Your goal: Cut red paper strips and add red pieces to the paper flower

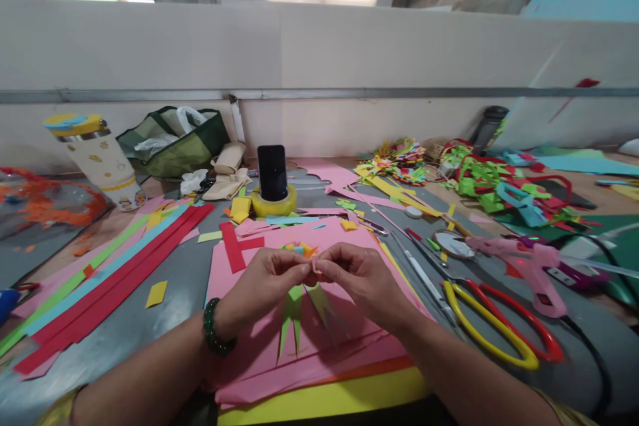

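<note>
My left hand [272, 279], with a green bead bracelet [213, 327] at the wrist, is closed in a pinch. Opposite it, my right hand [357, 283] pinches too, and the fingertips of both nearly meet. Between them is a small paper flower [301, 249] in yellow, orange and blue, mostly hidden by my fingers. Green paper strips with pointed ends [290, 323] hang below it. A stack of pink paper [279, 373] lies under my hands, with a red strip [232, 247] on its left part.
Scissors with yellow and red handles [492, 326] and a pink glue gun [536, 273] lie on the right. Long red strips [120, 286] cover the left. A phone [272, 173] stands in a yellow tape roll [274, 205] behind the stack. Finished paper flowers [394, 163] are heaped farther back.
</note>
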Demonstrator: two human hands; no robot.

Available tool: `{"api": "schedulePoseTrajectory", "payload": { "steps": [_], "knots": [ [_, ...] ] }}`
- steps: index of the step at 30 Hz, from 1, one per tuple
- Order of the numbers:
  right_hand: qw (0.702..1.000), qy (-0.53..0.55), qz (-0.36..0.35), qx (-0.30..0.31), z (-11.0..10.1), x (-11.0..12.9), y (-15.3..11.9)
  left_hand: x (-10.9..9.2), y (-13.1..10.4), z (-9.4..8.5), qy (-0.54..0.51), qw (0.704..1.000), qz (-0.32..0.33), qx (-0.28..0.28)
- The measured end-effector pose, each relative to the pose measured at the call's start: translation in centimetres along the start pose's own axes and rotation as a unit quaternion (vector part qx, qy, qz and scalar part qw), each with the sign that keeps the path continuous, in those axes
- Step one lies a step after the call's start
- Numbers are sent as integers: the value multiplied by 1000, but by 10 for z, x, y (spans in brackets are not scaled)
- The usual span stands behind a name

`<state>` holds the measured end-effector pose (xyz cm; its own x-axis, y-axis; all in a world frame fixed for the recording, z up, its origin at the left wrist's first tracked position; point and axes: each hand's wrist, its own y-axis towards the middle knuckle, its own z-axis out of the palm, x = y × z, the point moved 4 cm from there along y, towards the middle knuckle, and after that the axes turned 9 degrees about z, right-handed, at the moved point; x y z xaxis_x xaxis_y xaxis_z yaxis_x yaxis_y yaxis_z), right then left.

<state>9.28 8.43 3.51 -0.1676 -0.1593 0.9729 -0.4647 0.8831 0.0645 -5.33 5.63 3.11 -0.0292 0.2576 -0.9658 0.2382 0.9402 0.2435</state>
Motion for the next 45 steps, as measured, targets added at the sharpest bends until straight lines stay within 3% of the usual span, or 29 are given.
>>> {"api": "schedulePoseTrajectory", "payload": {
  "steps": [16,25,36,45],
  "knots": [
    [999,-52,-12,6,2,1,-3,12,-2,-4,-98,992,-82,21],
    [999,-54,6,2,0,-3,-2,9,-3,-3,-65,996,-56,29],
    [999,-32,-3,20,1,-2,-2,-1,-2,0,94,995,29,30],
    [1000,-9,-1,-6,0,-2,-3,-3,-4,3,117,993,32,6]
  ]
}}
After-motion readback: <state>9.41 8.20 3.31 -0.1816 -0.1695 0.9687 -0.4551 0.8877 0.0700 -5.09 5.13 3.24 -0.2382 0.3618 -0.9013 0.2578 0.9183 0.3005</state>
